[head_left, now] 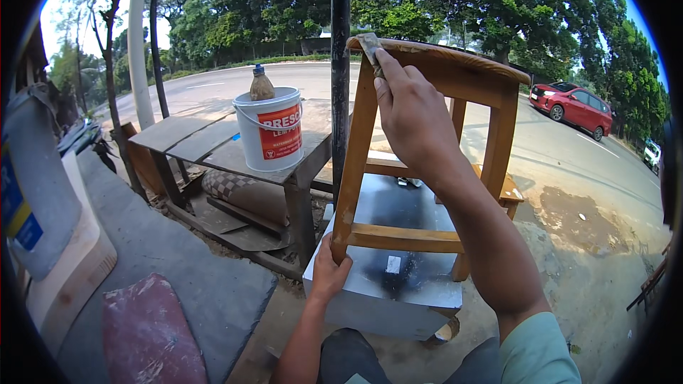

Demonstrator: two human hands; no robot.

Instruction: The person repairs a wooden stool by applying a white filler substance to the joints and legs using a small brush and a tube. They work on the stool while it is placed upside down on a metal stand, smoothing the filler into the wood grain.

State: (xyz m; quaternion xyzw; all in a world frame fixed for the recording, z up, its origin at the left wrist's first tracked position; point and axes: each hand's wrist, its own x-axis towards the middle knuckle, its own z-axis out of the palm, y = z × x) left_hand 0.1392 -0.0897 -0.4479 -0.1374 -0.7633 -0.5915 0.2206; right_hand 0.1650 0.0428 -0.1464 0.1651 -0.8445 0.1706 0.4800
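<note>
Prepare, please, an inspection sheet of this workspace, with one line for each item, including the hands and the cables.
Surface: grey box under the work, its top darkly stained.
Job's things: wooden stool, seat upward; worn greyish piece at the seat's corner, material unclear.
Clutter: white bucket with a bottle rising from it, on a table; reddish board at lower left.
Hands: left hand grips the low end of a stool leg; right hand holds the greyish piece.
Cables: nothing seen.
Surroundings: black pole, road, red car, trees.
</note>
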